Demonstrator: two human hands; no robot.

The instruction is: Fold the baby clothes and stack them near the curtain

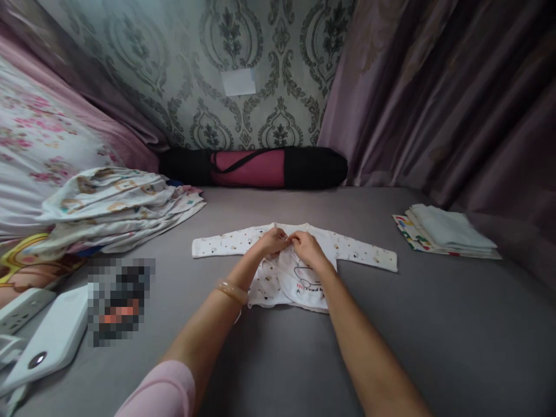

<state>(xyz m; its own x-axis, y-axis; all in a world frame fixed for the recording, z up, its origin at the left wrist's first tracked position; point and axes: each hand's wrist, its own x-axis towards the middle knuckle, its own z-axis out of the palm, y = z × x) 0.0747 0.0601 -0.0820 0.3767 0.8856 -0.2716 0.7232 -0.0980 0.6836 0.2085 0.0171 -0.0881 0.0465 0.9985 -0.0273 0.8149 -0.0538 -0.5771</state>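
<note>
Both hands work close together at the middle of the frame, over the front of a small white top (267, 286). The left hand (271, 240) has its fingers curled in and drawn nearly together, pinching the cloth just below the neckline. The right hand (306, 246) bends its fingers inward the same way, thumb and fingertips nipping the cloth just beside the left; exactly which fold or tie each grips is too small to tell.

The top looks soft and thin, dotted with little prints, with a line drawing and lettering on its front panel. Its sleeves spread flat towards either side, and its hem ripples slightly between the forearms.

Smooth grey sheet (434, 324) stretches from the right cuff to the lower right of the frame. Folded cloths (456, 229) sit square-edged at the right, well apart from the cuff; a crumpled fabric pile (125, 202) lies at the left, nearer the other cuff.
</note>
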